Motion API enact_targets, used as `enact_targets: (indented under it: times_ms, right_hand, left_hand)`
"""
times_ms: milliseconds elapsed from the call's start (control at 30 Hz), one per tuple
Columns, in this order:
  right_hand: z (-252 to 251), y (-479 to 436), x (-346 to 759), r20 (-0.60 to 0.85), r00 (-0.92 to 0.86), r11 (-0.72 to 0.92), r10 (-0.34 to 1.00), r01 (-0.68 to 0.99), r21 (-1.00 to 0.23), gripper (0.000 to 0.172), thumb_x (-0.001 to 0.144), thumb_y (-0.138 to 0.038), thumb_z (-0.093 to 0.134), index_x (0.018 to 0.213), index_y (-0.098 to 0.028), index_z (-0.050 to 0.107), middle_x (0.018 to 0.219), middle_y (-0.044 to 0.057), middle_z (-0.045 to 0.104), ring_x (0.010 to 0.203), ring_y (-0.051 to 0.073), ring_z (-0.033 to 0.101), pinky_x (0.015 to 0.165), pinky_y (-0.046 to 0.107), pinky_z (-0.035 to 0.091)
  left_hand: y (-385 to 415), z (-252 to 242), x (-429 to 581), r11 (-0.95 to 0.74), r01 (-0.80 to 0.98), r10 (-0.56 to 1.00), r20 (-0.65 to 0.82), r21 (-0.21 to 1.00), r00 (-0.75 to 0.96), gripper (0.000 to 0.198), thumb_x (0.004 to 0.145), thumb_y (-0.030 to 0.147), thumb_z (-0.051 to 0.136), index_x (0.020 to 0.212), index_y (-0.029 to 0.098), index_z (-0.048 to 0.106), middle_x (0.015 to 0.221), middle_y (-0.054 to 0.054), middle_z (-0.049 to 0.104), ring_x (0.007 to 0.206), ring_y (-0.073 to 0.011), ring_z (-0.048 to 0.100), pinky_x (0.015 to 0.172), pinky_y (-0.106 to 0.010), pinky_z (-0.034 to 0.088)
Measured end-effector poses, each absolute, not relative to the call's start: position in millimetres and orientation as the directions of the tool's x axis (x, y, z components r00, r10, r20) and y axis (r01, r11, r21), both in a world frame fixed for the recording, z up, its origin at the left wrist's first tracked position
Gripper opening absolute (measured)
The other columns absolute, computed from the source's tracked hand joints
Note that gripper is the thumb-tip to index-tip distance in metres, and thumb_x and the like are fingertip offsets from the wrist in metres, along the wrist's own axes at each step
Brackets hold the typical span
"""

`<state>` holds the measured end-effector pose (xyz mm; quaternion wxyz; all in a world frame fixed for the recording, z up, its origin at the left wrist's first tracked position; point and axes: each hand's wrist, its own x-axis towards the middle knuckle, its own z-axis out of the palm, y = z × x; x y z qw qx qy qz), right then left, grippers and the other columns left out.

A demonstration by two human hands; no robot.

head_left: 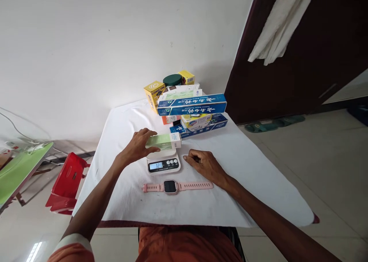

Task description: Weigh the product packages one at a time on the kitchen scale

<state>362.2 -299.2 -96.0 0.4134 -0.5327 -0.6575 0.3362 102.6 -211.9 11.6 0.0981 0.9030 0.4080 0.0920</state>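
Observation:
A small white digital scale (163, 164) stands in the middle of the table, its lit display reading what looks like 321. On top of it lies a light green and white carton (163, 140). My left hand (140, 144) grips the carton's left end, thumb in front and fingers behind. Curled into a loose fist, my right hand (205, 165) rests on the cloth to the right of the scale; nothing shows in it. A pink-strapped smartwatch (171, 186) is laid out flat in front of the scale.
Behind the scale are stacked boxes, including a blue toothpaste box (191, 105), a yellow box (155, 93) and a green-lidded jar (172, 79). White cloth (230, 200) covers the table, set against a wall. A red chair (67, 181) stands left, a dark door (287, 74) right.

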Motion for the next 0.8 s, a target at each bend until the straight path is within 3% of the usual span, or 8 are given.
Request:
enact_targets:
  times_ms: [200, 333, 467, 633, 800]
  right_hand:
    - [-96, -299, 363, 0.176, -0.089, 0.197, 0.98, 0.411, -0.89, 0.04, 0.091, -0.046, 0.054, 0.062, -0.022, 0.04, 0.06, -0.005, 0.041, 0.058, 0.012, 0.038, 0.057, 0.027, 0.03]
    - [-98, -297, 364, 0.195, -0.102, 0.219, 0.976, 0.414, -0.884, 0.039, 0.092, -0.044, 0.052, 0.063, -0.022, 0.039, 0.06, -0.005, 0.04, 0.059, 0.012, 0.039, 0.058, 0.027, 0.03]
    - [-102, -295, 363, 0.228, -0.11, 0.253, 0.967, 0.414, -0.875, 0.038, 0.093, -0.042, 0.052, 0.063, -0.022, 0.039, 0.06, -0.005, 0.042, 0.059, 0.012, 0.04, 0.058, 0.027, 0.031]
    - [-104, -295, 363, 0.245, -0.103, 0.265, 0.964, 0.425, -0.866, 0.038, 0.092, -0.041, 0.053, 0.062, -0.022, 0.039, 0.058, -0.005, 0.043, 0.058, 0.012, 0.039, 0.057, 0.027, 0.03]
    - [-104, -296, 363, 0.242, -0.115, 0.268, 0.963, 0.412, -0.871, 0.035, 0.091, -0.039, 0.053, 0.063, -0.022, 0.039, 0.058, -0.005, 0.042, 0.058, 0.011, 0.039, 0.058, 0.027, 0.03]
  left_hand:
    - [-211, 9, 108, -0.652, 0.73, 0.751, 0.038, 0.204, 0.66, 0.026, 0.095, 0.034, 0.065, 0.119, 0.023, 0.061, 0.11, -0.008, 0.068, 0.107, -0.0283, 0.065, 0.092, -0.044, 0.048]
    - [-211, 23, 103, -0.681, 0.676, 0.719, 0.082, 0.283, 0.69, 0.02, 0.096, 0.034, 0.063, 0.113, 0.022, 0.062, 0.104, -0.006, 0.068, 0.095, -0.0232, 0.066, 0.082, -0.036, 0.049]
    - [-211, 63, 106, -0.692, 0.645, 0.718, 0.221, 0.324, 0.66, 0.025, 0.095, 0.039, 0.064, 0.114, 0.022, 0.063, 0.106, -0.006, 0.069, 0.093, -0.0214, 0.065, 0.079, -0.033, 0.049]
    - [-179, 113, 147, -0.706, 0.675, 0.69, 0.423, 0.215, 0.587, 0.033, 0.092, 0.041, 0.066, 0.116, 0.02, 0.064, 0.109, -0.006, 0.068, 0.095, -0.0217, 0.062, 0.082, -0.034, 0.049]
    - [-113, 114, 209, -0.743, 0.645, 0.638, 0.478, 0.179, 0.603, 0.029, 0.089, 0.033, 0.067, 0.114, 0.019, 0.065, 0.112, -0.008, 0.068, 0.099, -0.0219, 0.061, 0.088, -0.036, 0.049]
